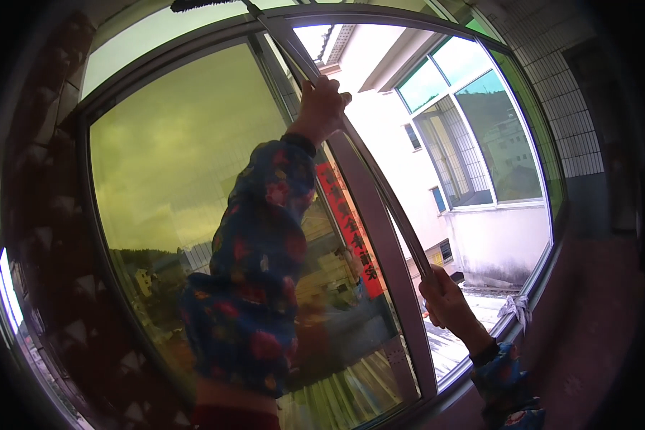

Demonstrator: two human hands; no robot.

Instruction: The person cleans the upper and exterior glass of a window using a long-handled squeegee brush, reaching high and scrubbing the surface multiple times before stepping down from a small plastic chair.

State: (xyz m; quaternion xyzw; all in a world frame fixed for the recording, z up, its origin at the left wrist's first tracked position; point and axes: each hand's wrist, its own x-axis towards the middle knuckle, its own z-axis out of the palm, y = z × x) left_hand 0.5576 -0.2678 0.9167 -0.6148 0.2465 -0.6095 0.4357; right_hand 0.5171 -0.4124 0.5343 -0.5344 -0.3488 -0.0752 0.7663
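Observation:
A long, thin pole (373, 172) slants across the window from upper left to lower right. At its top end is a dark, bristly cleaning head (201, 4), cut off partly by the upper edge of the view, near the upper panes. My left hand (324, 105) grips the pole high up, with that arm raised in a flowered sleeve. Lower down, my right hand (449, 302) is closed around the pole's bottom end, in front of the window opening. Behind my left arm stands a yellow-tinted glass pane (183, 145) in a dark window frame (373, 231).
A whitish cloth (516, 309) hangs on the lower window frame at the right. A red paper strip (349, 231) with writing shows through the glass. Patterned dark curtain-like material (48, 215) lies to the left. Outside is a pale building (494, 242) with windows.

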